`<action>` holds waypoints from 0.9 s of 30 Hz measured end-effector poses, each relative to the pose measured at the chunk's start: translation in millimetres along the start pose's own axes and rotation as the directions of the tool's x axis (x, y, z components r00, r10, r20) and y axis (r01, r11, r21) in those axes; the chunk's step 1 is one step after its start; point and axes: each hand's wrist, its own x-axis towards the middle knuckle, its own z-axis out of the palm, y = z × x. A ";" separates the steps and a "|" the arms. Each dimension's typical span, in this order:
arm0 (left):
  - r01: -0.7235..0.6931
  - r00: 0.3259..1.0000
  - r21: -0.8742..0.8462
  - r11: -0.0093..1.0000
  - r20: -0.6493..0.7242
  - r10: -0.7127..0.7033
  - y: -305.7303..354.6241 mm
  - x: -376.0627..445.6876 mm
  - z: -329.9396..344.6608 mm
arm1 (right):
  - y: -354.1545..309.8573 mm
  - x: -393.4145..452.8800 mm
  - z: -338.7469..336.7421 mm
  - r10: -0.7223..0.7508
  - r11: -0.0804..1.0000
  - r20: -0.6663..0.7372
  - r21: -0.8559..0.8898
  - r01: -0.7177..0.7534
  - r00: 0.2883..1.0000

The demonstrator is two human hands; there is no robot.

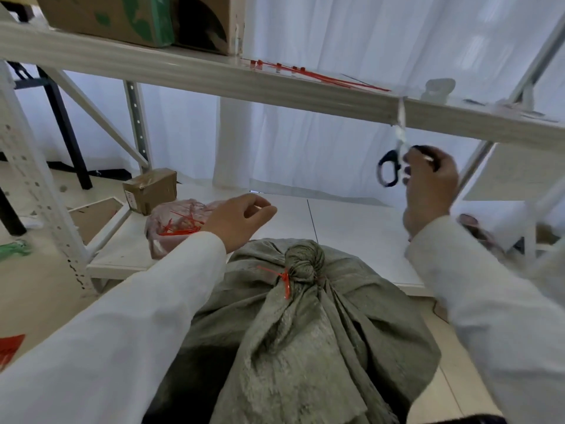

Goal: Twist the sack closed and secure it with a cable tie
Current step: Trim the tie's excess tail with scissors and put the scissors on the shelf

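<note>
Sack (pixel 305 332) of grey-green weave sits low in my view, against the bottom shelf (pixel 351 234), its neck twisted into a knob with a red cable tie (pixel 286 281) cinched round it. My right hand (pixel 428 191) is raised under the upper shelf (pixel 214 78), its grip clenched round black-handled scissors (pixel 394 166). My left hand (pixel 241 217) hovers above the sack, fingers loosely curled, holding nothing. Spare red ties (pixel 305 73) lie on the upper shelf.
</note>
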 end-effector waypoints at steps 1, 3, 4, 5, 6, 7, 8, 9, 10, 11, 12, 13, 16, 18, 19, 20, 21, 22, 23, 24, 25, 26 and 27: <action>-0.014 1.000 -0.103 0.995 0.011 0.015 6.9 -4.5 2.8 | 0.7 -18.2 3.7 0.073 0.997 0.097 0.020 -0.075 0.993; -0.019 0.999 -0.310 0.951 0.025 0.028 20.5 -10.4 9.3 | -0.7 -55.1 12.4 0.190 0.979 0.311 0.014 -0.204 0.931; -0.016 0.999 -0.395 0.918 0.020 0.026 27.4 -11.9 12.3 | -1.2 -71.7 16.5 0.226 0.972 0.403 -0.028 -0.235 0.887; -0.010 1.000 -0.472 0.881 0.007 0.014 32.4 -13.1 14.8 | -1.4 -86.7 19.6 0.256 0.965 0.480 -0.071 -0.253 0.839; -0.006 1.000 -0.556 0.831 -0.018 -0.005 37.1 -15.1 15.9 | -2.3 -100.5 22.0 0.291 0.954 0.537 -0.102 -0.282 0.792; -0.004 0.998 -0.628 0.778 -0.046 -0.033 39.2 -16.0 15.7 | -2.3 -110.2 23.5 0.341 0.934 0.575 -0.119 -0.337 0.743; 0.002 0.997 -0.681 0.732 -0.059 -0.058 41.3 -17.2 14.3 | -2.3 -116.1 24.6 0.404 0.897 0.607 -0.119 -0.425 0.684; 0.016 0.996 -0.717 0.697 -0.046 -0.071 41.5 -17.4 13.2 | -1.6 -118.7 24.6 0.469 0.838 0.637 -0.103 -0.535 0.612; 0.041 0.997 -0.757 0.652 -0.008 -0.073 42.0 -18.1 11.9 | -1.4 -119.9 23.7 0.529 0.754 0.668 -0.086 -0.651 0.524; 0.073 0.997 -0.790 0.608 0.038 -0.070 42.8 -19.4 10.8 | -0.7 -119.5 22.6 0.566 0.669 0.694 -0.074 -0.739 0.444; 0.108 0.994 -0.816 0.568 0.085 -0.066 42.5 -20.4 9.6 | -0.1 -119.2 21.1 0.592 0.612 0.708 -0.084 -0.786 0.385; 0.141 0.990 -0.828 0.543 0.131 -0.057 41.6 -21.2 8.4 | 1.1 -119.5 19.4 0.613 0.592 0.715 -0.132 -0.795 0.337; 0.193 0.972 -0.767 0.612 0.233 -0.015 36.7 -25.6 8.4 | 6.7 -122.2 13.7 0.623 0.627 0.756 -0.329 -0.706 0.201; 0.229 0.961 -0.758 0.611 0.276 -0.017 35.7 -28.9 9.1 | 9.5 -121.2 9.3 0.590 0.606 0.803 -0.370 -0.704 0.085; 0.245 0.958 -0.770 0.589 0.286 -0.024 35.9 -29.8 8.8 | 9.9 -119.8 7.3 0.568 0.581 0.823 -0.374 -0.723 0.030; 0.252 0.956 -0.779 0.575 0.292 -0.023 35.8 -30.2 7.9 | 10.7 -118.8 5.7 0.550 0.556 0.835 -0.377 -0.741 -0.013; 0.250 0.955 -0.767 0.592 0.295 -0.021 35.4 -30.6 7.0 | 12.8 -118.8 4.5 0.542 0.538 0.840 -0.385 -0.750 -0.043; 0.240 0.955 -0.723 0.648 0.295 -0.024 33.6 -30.2 6.4 | 14.6 -120.5 3.8 0.548 0.529 0.834 -0.400 -0.748 -0.059; 0.219 0.957 -0.639 0.737 0.288 -0.035 29.3 -29.4 6.7 | 16.3 -122.9 3.6 0.575 0.527 0.816 -0.424 -0.737 -0.058; 0.188 0.961 -0.502 0.844 0.270 -0.054 24.4 -30.0 6.9 | 18.1 -125.8 3.4 0.611 0.524 0.790 -0.451 -0.723 -0.050; 0.139 0.966 -0.303 0.943 0.251 -0.061 18.6 -31.6 6.7 | 19.7 -128.6 3.3 0.642 0.515 0.765 -0.479 -0.711 -0.051; 0.070 0.963 -0.071 0.995 0.267 -0.049 12.5 -33.5 7.0 | 21.6 -130.9 3.1 0.662 0.502 0.747 -0.507 -0.700 -0.066; -0.001 0.947 0.130 0.992 0.319 -0.041 6.1 -36.2 8.3 | 23.6 -132.3 2.4 0.677 0.490 0.731 -0.537 -0.687 -0.088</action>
